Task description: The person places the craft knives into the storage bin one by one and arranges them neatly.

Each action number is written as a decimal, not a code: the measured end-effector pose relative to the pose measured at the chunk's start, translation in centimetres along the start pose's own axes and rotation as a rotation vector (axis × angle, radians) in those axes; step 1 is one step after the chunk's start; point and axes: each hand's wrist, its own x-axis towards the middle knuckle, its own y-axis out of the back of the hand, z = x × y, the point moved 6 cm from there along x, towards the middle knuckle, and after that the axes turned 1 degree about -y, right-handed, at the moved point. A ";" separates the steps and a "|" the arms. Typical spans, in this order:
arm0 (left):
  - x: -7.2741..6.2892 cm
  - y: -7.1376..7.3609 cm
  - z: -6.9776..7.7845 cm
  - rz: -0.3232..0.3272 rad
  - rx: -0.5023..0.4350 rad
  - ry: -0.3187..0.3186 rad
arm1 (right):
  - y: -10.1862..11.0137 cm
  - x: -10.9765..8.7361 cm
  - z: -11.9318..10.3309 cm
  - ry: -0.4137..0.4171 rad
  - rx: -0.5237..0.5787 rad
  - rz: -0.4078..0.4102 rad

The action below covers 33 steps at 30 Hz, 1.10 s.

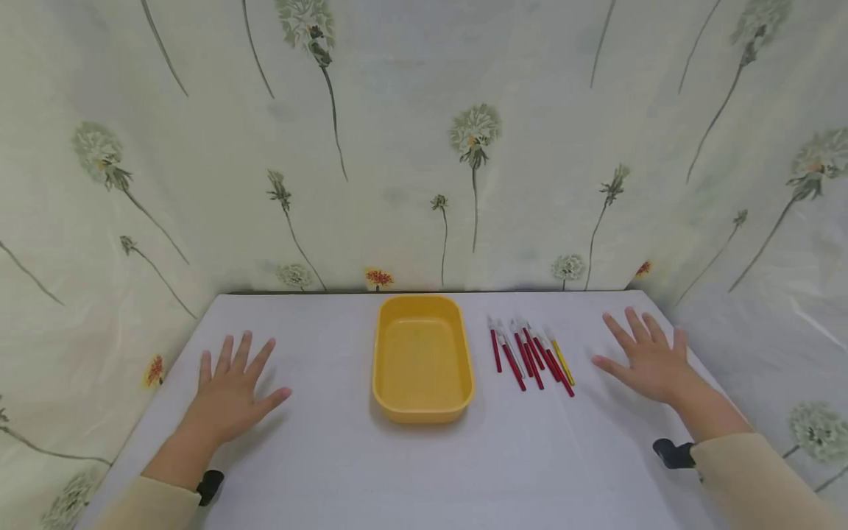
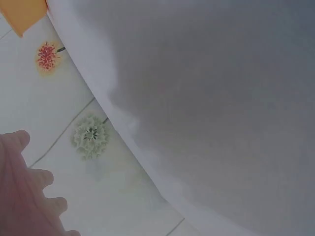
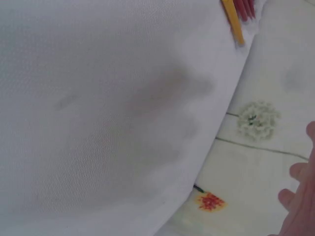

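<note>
My left hand point(image 1: 227, 397) is spread over the left side of the white table, its fingers straight and nothing in it. On the other side my right hand point(image 1: 652, 364) is held the same way, fingers splayed, with a shadow beneath it. Nearest to the right hand lies a loose group of slim red sticks point(image 1: 513, 366) with clear, pale ends, like capped pens. One yellow stick point(image 1: 562, 361) lies at the group's right side. A yellow rectangular tray point(image 1: 424, 417) with rounded corners stands in the middle, between the left hand and the sticks.
The white table point(image 1: 424, 478) ends at the back against a hanging cloth point(image 1: 397, 147) printed with dandelions. More of this cloth hangs at both sides. A black band point(image 1: 210, 487) shows at the left wrist, and a black device point(image 1: 673, 453) at the right.
</note>
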 end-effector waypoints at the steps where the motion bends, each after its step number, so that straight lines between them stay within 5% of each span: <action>1: 0.0 -0.1 0.1 0.005 0.002 -0.002 | -0.1 0.0 -0.1 0.000 0.002 0.004; 19: 1.1 -1.3 2.4 0.005 -0.079 -0.010 | -0.6 0.3 -0.9 0.011 0.069 0.028; 33: 2.5 -2.2 5.5 -0.014 -0.148 -0.026 | -1.3 1.0 -2.1 0.047 0.158 0.007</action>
